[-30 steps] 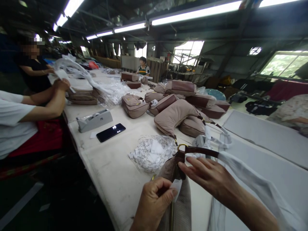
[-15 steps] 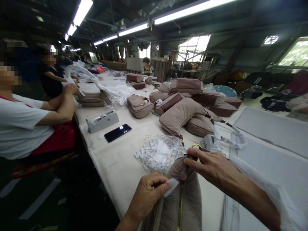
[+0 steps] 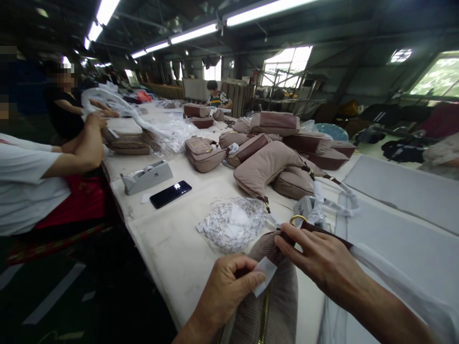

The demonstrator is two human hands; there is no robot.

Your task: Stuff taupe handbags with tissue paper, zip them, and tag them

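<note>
A taupe ribbed handbag with a gold zipper lies at the bottom centre of the head view. Between the thumb and fingers of my left hand is a small white piece of paper, held over the bag near the zipper's end. My right hand grips the bag's top end at the dark strap tab, its fingers closed there. Beside it show a gold ring and a dark brown strap, which runs right into white wrapping.
Past the bag lies a clear plastic bag of white paper pieces. Left of it are a phone and a grey tape dispenser. Several taupe bags are piled behind. A co-worker in a white shirt sits at the left table edge.
My left hand has moved the paper slightly up and right, closer to my right fingers. My right hand keeps its grip on the bag's end. The camera view has shifted a little.
</note>
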